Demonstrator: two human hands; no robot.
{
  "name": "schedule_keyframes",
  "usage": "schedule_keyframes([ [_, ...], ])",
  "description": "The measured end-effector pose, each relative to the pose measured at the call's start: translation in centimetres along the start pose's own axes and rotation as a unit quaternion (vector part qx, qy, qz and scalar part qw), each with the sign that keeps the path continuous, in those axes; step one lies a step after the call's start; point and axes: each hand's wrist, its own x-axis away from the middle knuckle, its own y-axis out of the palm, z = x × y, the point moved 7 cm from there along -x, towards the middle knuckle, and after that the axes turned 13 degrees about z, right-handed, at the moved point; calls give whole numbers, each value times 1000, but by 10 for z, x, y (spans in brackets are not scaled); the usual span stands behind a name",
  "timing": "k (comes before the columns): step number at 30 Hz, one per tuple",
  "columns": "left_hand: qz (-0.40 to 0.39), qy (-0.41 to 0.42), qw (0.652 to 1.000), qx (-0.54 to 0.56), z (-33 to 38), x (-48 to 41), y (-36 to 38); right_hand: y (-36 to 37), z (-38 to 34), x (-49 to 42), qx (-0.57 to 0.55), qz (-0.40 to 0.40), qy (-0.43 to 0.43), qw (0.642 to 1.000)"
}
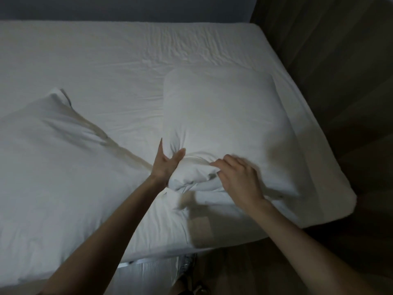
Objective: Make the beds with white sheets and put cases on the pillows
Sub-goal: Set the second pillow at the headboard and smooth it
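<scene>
To the left of the left hand lies one pillow, which seems to be already in its case; its edge toward the hand is blurred. The left hand is spread, thumb apart from the fingers, and presses against the bunched near end of the second pillow. This pillow lies just beyond both hands, on the white sheet that covers the bed. The right hand pinches a fold of the case at the same end, fingers curled. I judge that the sheet is done and the case is almost on; this end still needs closing, and both pillows need arranging.
</scene>
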Motion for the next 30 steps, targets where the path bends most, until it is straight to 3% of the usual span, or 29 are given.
schedule_keyframes([
  [2, 4, -20, 999, -43, -25, -3, -20, 23, -10, 12, -59, -32, 20, 998],
  [7, 30, -82, 980, -179, -83, 12, -13, 79, 8, 64, -154, -225, 131, 953],
  [8, 36, -53, 969, -240, -80, 15, -9, 79, 14, 70, -153, -240, 129, 950],
  [10, 56, 96, 926, -360, -53, 21, 3, 73, 22, 72, -154, -256, 123, 946],
  [12, 1, 268, 854, -447, -25, 30, 34, 60, 33, 65, -151, -231, 154, 949],
  [13, -47, 314, 813, -488, -20, 35, 50, 53, 40, 62, -129, -191, 166, 959],
  [15, -112, 329, 751, -562, -26, 37, 68, 41, 54, 63, -59, -132, 182, 973],
  [16, -115, 338, 734, -577, -32, 35, 70, 40, 59, 69, -41, -152, 198, 968],
  [18, -101, 358, 724, -581, -39, 34, 65, 52, 68, 91, -27, -259, 229, 938],
  [20, -123, 350, 712, -596, -48, 32, 59, 61, 71, 104, 7, -349, 198, 916],
  [22, -162, 326, 715, -597, -46, 31, 57, 64, 75, 104, 17, -372, 209, 904],
  [24, -145, 302, 761, -556, -20, 27, 53, 61, 81, 90, 18, -338, 253, 906],
  [28, -59, 228, 889, -392, 25, 8, 32, 25, 93, 31, -34, -87, 257, 962],
  [30, -29, 182, 919, -349, 33, -5, 29, 10, 104, 10, -24, -15, 262, 965],
])
